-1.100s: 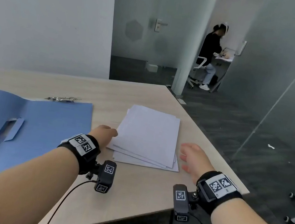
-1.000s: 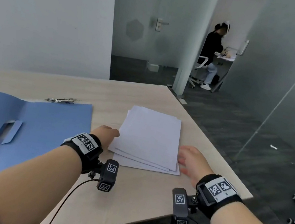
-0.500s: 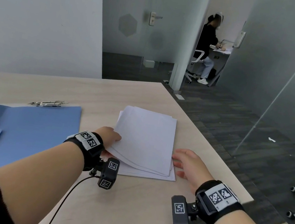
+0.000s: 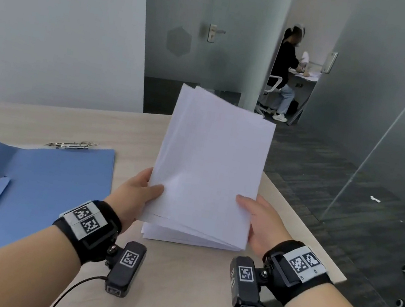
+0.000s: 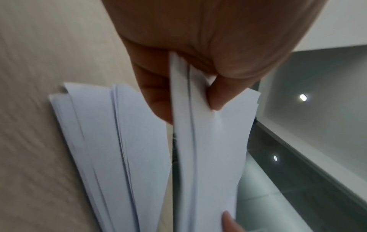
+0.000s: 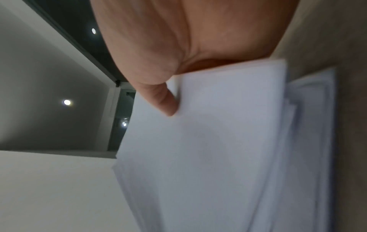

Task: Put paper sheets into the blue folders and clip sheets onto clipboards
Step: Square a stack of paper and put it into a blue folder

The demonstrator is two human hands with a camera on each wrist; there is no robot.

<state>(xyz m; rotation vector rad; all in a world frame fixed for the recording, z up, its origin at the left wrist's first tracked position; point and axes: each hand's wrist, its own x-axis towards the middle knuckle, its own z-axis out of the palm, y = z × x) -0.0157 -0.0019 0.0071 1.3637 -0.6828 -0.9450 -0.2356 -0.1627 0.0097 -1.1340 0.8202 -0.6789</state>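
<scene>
A bundle of white paper sheets [image 4: 210, 165] is raised steeply off the table, its far edge high. My left hand [image 4: 140, 191] pinches its left edge, thumb on top; my right hand [image 4: 256, 216] pinches its right edge the same way. In the left wrist view the held sheets [image 5: 210, 141] sit between thumb and fingers, with the rest of the paper pile [image 5: 111, 141] lying on the table below. The right wrist view shows my thumb on the held sheets [image 6: 208, 149]. An open blue folder [image 4: 29, 191] lies flat to the left, a metal clipboard clip [image 4: 71, 145] at its far edge.
The light wooden table [image 4: 174, 282] ends close on the right and near side, with dark floor beyond. A glass partition [image 4: 400, 133] stands to the right. A seated person [image 4: 286, 71] works at a desk in the far room.
Both hands took hold of the upper sheets by their side edges and lifted them from flat on the pile to a steep tilt above it.
</scene>
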